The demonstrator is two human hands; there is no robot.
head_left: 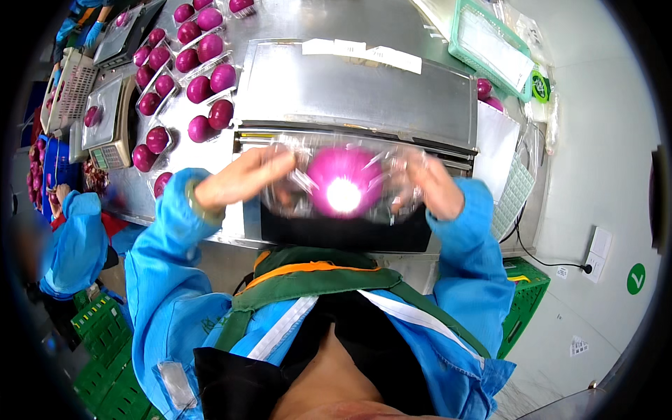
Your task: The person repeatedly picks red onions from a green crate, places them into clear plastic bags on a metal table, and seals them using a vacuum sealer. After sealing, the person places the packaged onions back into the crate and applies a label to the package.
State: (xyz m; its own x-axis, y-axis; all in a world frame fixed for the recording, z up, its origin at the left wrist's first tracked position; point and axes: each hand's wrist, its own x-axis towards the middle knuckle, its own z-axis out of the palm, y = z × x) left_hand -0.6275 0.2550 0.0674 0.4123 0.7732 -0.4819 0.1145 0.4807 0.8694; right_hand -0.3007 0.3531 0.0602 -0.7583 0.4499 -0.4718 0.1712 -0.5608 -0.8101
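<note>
a: left hand (241, 176) and right hand (435, 183), what are they doing?

b: both are closed on the edges of a clear stretchy plastic film (392, 168), pulling it over a round magenta fruit with a bright glare spot (343, 183). the left hand grips the film's left edge, the right hand its right edge, fingers curled tight on it.

a: where does the fruit sit?

b: between the two hands, over the dark opening at the front of a grey stainless steel wrapping machine (364, 91), just above the person's chest. whether it rests on a tray i cannot tell, the film blurs it.

a: and round about?

b: to the left on the steel desk (210, 150), rows of round purple-red fruits in clear trays (199, 52), beside a grey weighing scale (108, 119). a pale green plastic crate (490, 45) lies upper right.
</note>
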